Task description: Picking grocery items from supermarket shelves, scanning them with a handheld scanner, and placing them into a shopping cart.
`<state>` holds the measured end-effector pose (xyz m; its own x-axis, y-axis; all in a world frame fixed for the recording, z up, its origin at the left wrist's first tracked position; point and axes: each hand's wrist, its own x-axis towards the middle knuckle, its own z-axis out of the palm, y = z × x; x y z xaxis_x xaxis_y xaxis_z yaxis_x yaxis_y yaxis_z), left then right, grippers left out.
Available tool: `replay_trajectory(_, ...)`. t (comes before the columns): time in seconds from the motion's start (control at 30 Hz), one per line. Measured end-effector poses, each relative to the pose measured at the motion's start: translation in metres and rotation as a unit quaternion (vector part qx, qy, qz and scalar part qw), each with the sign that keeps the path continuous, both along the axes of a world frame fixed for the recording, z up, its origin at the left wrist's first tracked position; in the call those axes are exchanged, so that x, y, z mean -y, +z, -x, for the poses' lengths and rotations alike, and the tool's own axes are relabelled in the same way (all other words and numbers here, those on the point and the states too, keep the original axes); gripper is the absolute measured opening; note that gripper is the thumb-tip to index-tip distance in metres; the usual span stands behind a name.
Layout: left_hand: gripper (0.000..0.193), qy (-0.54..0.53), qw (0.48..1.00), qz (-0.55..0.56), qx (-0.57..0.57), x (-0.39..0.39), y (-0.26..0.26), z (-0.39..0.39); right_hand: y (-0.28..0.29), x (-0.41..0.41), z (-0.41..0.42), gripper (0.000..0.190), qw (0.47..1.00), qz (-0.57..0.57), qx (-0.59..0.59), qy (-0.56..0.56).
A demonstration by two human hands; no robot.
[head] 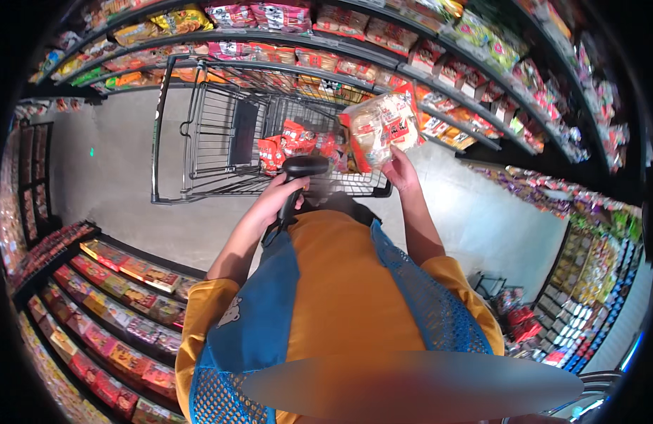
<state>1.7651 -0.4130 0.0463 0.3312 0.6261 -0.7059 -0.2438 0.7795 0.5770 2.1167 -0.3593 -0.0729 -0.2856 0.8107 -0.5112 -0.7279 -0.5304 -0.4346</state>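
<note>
My left hand [282,197] grips the handle of a black handheld barcode scanner [305,166], its rounded head pointing right. In my right hand [400,170] is a clear plastic food packet [384,127] with red edges, held up by its lower part over the right end of a metal shopping cart [199,132]. Several red snack bags [299,139] lie in the cart basket, just beyond the scanner. The scanner and the held packet are apart. What the packet contains cannot be told for certain.
Shelves of packaged snacks [340,24] curve along the far side, close behind the cart. Another shelving unit [120,297] with boxed and bagged goods stands at lower left. Stacked goods [522,323] and a rack of containers [586,297] are at lower right. Grey floor [120,159] shows left of the cart.
</note>
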Motion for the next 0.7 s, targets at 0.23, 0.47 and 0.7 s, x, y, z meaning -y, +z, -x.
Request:
replay_trajectory(0.23,0.024,0.023,0.999,0.005,0.042,-0.032,-0.029,0.036,0.036,-0.16,0.046,0.047,0.875,-0.176,0.449,0.03)
replay_trajectory(0.47,0.02,0.008,0.999,0.033,0.031,-0.062,-0.026,0.068,0.022,-0.3,0.092,0.043,0.68,-0.417,0.603,-0.023)
replay_trajectory(0.7,0.021,0.029,0.996,0.086,0.01,-0.072,-0.065,0.092,-0.066,-0.366,0.076,0.041,0.722,-0.156,0.666,0.098)
